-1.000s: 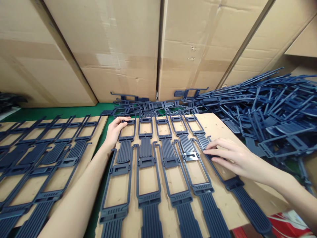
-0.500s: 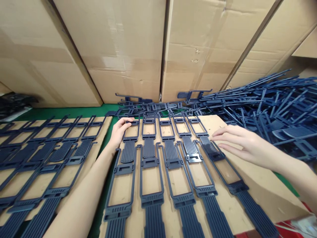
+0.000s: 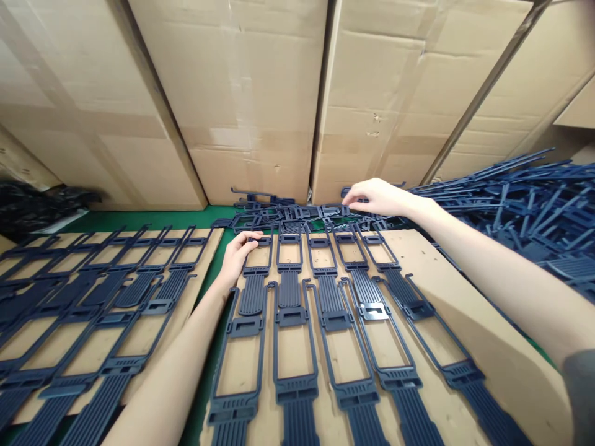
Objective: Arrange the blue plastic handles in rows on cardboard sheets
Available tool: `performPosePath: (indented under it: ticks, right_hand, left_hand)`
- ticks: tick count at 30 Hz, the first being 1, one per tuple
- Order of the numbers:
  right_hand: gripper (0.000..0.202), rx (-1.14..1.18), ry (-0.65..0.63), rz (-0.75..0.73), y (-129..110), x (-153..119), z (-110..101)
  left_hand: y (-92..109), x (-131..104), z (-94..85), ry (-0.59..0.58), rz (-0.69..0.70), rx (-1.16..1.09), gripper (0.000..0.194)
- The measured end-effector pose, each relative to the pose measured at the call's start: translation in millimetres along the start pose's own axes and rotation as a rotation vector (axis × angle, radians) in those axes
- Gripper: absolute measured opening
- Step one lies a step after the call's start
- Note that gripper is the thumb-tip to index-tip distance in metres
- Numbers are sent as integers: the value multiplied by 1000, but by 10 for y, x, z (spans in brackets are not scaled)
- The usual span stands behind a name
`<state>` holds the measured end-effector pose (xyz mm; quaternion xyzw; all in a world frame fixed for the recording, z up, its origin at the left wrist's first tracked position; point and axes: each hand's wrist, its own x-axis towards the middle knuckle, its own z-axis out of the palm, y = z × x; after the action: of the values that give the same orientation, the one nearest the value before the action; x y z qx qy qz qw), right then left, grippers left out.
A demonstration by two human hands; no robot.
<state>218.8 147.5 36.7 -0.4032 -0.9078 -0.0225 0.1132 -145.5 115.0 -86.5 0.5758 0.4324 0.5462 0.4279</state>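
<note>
left hand [image 3: 239, 253] rests half-curled on a navy frame [image 3: 256, 271], right hand [image 3: 379, 197] bends over the pile [image 3: 297, 214], can't tell either's hold!

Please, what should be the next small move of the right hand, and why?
Perhaps the right hand should pick one of the loose dark-blue pieces: its fingers are at them, while the left hand is at a laid-out frame on the cardboard sheet.
</note>
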Motion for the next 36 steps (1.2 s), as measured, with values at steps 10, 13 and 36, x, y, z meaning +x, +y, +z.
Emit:
performPosePath:
  ticks: [10, 13, 36]
  right_hand:
    - [26, -350, -308, 121, -268, 944, 662]
    - [19, -380, -334, 132, -265, 953, 779]
    - [10, 301, 470, 394, -16, 409, 247]
  left_hand:
    - [-39, 0, -14, -12, -6, -37, 21]
    - [-29, -10, -14, -12, 9, -21, 20]
    - [-48, -5, -16, -6, 15, 11, 19]
